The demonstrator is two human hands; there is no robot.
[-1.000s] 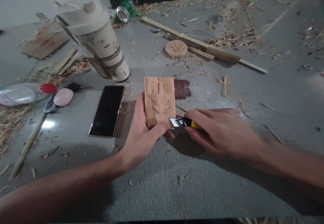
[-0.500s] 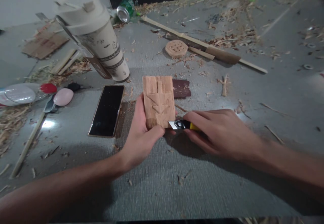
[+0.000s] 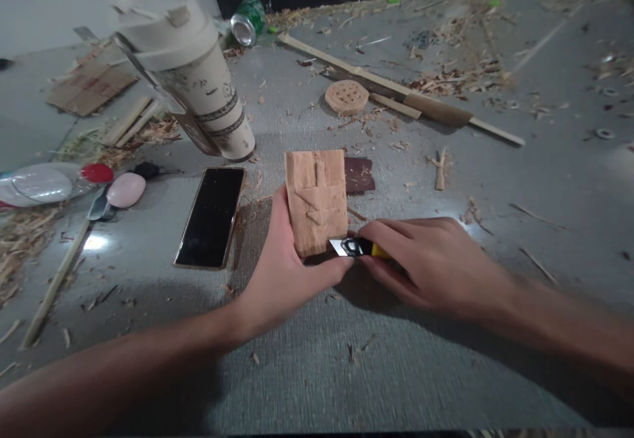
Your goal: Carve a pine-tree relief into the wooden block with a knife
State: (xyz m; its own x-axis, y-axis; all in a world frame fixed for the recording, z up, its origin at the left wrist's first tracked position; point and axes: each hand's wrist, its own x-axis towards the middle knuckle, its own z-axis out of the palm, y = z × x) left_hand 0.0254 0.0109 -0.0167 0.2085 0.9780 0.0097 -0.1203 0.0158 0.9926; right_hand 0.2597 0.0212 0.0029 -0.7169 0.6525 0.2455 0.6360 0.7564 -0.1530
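A carved wooden block (image 3: 317, 207) with an arrow-like relief stands tilted up in my left hand (image 3: 292, 273), which wraps its left side and lower edge. My left thumb reaches along the bottom, its tip close to the cutter's black collar. Closed around a yellow-and-black utility knife (image 3: 352, 247), my right hand (image 3: 430, 259) keeps the short blade at the block's lower right corner. The fingers behind the block are mostly hidden. Partly covered by the block lies a dark reddish-brown piece (image 3: 360, 174) on the table.
Left of the block are a phone (image 3: 211, 217), a tall lidded cup (image 3: 212, 94) and a bottle with a red cap (image 3: 96, 173). Farther back lie a green can (image 3: 248, 20), a round carved wooden piece (image 3: 347, 97), long wooden strips (image 3: 341, 61) and scattered shavings (image 3: 456, 78).
The block has shifted slightly right and turned a little. My left thumb has slid right along its lower edge toward the knife. My right hand stays nearly in place.
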